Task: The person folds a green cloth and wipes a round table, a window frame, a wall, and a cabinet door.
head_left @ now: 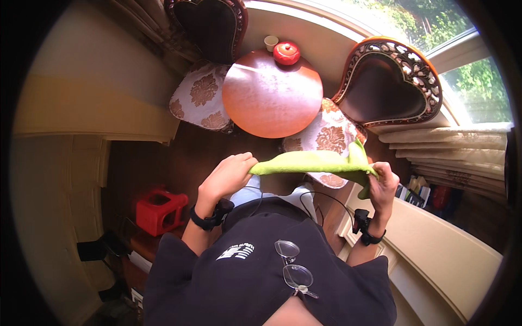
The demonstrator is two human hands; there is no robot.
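Note:
A lime-green cloth (310, 162) is stretched between my two hands in front of my body, folded into a long strip. My left hand (231, 173) grips its left end with the fingers closed. At the other end my right hand (384, 182) is closed on the bunched cloth, and a loose flap sticks up and hangs down beside it. Beyond the cloth stands a round wooden table (272, 103) with a glossy, sunlit top. On its far edge are a red lidded pot (286, 53) and a small pale cup (271, 43).
Two carved chairs flank the table: a left chair (201, 95) and a right chair (389, 87), both with patterned seats. A red plastic stool (160, 211) stands at lower left. A pale cabinet (451, 233) is at my right, below a curtain (446, 155) and window.

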